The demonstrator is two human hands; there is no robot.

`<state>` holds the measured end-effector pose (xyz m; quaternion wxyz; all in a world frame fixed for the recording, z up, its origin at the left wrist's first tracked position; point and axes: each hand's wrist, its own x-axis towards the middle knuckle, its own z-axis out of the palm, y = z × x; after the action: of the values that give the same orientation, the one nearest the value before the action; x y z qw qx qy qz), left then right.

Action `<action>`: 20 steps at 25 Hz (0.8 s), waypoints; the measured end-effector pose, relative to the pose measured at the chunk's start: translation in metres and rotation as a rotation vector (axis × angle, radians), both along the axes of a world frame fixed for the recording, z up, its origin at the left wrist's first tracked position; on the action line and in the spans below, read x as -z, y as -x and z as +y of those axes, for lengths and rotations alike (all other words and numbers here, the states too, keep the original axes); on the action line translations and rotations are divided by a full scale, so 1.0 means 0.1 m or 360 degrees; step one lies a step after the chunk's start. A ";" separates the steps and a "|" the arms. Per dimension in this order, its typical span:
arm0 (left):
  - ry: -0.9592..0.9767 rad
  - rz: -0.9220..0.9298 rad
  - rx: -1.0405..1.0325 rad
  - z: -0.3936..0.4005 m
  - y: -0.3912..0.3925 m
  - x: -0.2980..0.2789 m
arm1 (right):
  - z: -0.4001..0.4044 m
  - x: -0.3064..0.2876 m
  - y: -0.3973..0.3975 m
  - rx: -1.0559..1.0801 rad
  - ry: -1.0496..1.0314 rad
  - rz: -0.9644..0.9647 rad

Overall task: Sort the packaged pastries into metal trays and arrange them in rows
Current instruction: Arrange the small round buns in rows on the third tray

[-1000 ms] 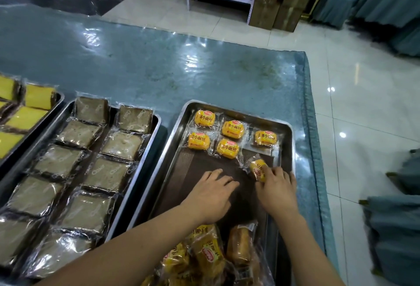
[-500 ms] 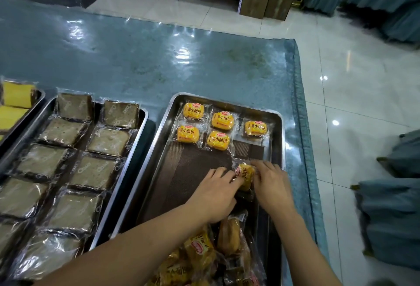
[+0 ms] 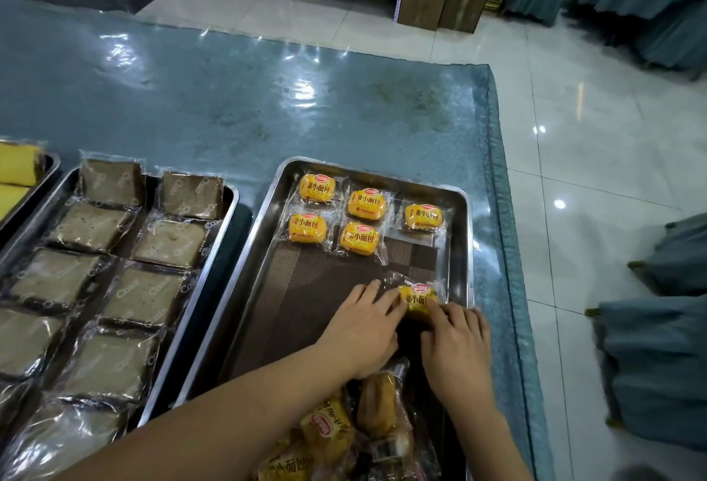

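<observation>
Our right hand and left hand are both down in the right-hand metal tray, fingertips pinching the yellow bun packet from either side, right fingers curled over its near edge and left fingers touching its left end. A second ago the left hand was just lying flat on the brown liner mat and only the right one had the packet, tilted up near the tray's right wall; now the packet sits flatter and a bit further in, so we're basically squaring it up. It's still near the right wall, well below the five placed packets at the far end, so we reckon it's meant to fill the gap in the second row under the lone right-hand one. Plenty left too: the loose pile of buns is still heaped at the near end. The brown cake tray next door looks sorted already.
</observation>
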<state>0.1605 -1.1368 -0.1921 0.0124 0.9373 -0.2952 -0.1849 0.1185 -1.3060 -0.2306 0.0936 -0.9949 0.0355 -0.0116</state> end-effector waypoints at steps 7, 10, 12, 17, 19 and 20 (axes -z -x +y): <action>0.0058 -0.0039 0.0043 -0.04 -0.02 0.00 | 0.04 0.06 0.12 0.0067 -0.0064 -0.0001; -0.0004 -0.0041 0.0062 -0.05 -0.08 0.03 | 0.06 0.07 0.05 0.0088 -0.0058 -0.0008; -0.0025 -0.0055 0.0073 -0.06 -0.15 0.05 | 0.07 0.07 -0.01 0.0090 -0.0057 -0.0016; -0.0081 -0.0065 0.0065 -0.10 -0.36 0.06 | 0.06 0.04 -0.22 0.0100 -0.0083 0.0032; -0.0091 -0.0055 0.0051 -0.12 -0.43 0.06 | 0.05 0.04 -0.29 0.0096 -0.0083 0.0039; -0.0091 -0.0043 0.0038 -0.13 -0.46 0.07 | 0.04 0.04 -0.33 0.0092 -0.0084 0.0038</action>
<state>0.2070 -1.1494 -0.1988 -0.0206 0.9361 -0.3011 -0.1807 0.1510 -1.3020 -0.2348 0.1191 -0.9907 0.0654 -0.0015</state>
